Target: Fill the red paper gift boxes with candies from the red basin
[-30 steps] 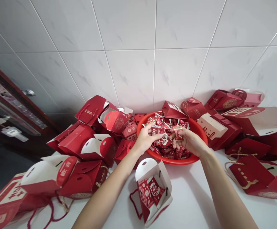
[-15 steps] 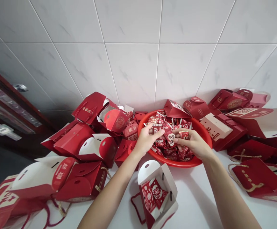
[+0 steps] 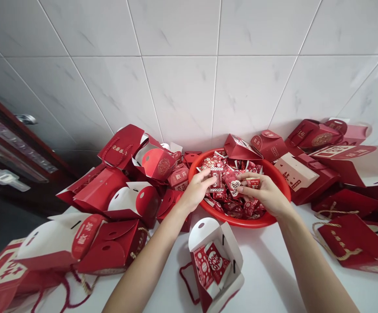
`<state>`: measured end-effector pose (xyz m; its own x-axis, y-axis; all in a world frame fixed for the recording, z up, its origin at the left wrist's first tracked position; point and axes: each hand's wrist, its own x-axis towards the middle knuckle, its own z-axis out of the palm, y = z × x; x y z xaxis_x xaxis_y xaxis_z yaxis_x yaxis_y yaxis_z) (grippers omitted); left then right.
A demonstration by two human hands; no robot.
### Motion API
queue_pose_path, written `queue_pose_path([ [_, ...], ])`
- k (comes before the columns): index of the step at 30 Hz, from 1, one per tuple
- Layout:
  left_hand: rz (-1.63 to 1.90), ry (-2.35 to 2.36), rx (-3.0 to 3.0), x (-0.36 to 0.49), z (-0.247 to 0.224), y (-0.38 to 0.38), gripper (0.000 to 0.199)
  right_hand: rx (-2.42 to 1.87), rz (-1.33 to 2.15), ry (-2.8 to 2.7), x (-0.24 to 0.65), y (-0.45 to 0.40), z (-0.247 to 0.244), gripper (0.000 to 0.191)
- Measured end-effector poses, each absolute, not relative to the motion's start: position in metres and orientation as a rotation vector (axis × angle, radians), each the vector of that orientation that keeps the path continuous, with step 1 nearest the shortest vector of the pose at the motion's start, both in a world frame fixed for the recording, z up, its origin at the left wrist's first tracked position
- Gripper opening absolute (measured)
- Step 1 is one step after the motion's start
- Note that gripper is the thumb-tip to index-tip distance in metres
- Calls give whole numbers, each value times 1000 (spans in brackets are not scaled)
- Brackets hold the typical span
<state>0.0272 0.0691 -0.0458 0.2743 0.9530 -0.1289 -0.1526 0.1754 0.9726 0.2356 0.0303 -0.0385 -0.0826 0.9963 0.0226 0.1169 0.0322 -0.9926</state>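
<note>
The left hand point(image 3: 194, 191) and right hand point(image 3: 265, 195) each grip red packets point(image 3: 217, 179) over a basin point(image 3: 250, 223) of more; an open box point(image 3: 230, 248) shows two.

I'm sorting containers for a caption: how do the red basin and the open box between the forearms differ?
The basin is round and red inside; the box is angular and white inside. The basin is heaped with packets; the box shows two. The box has a cord handle; none shows on the basin. Both stand open-topped on the white table.
</note>
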Motion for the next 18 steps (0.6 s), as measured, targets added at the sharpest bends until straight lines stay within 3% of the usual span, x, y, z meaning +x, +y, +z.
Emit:
queue_pose_path([
  [8, 1082, 977, 1289, 27, -46, 65, 30, -1250, 1127, -1424, 238, 27, -34, 33],
  [18, 1037, 1014, 1111, 27, -44, 62, 43, -1204, 1241, -1380, 234, 25, -30, 49],
])
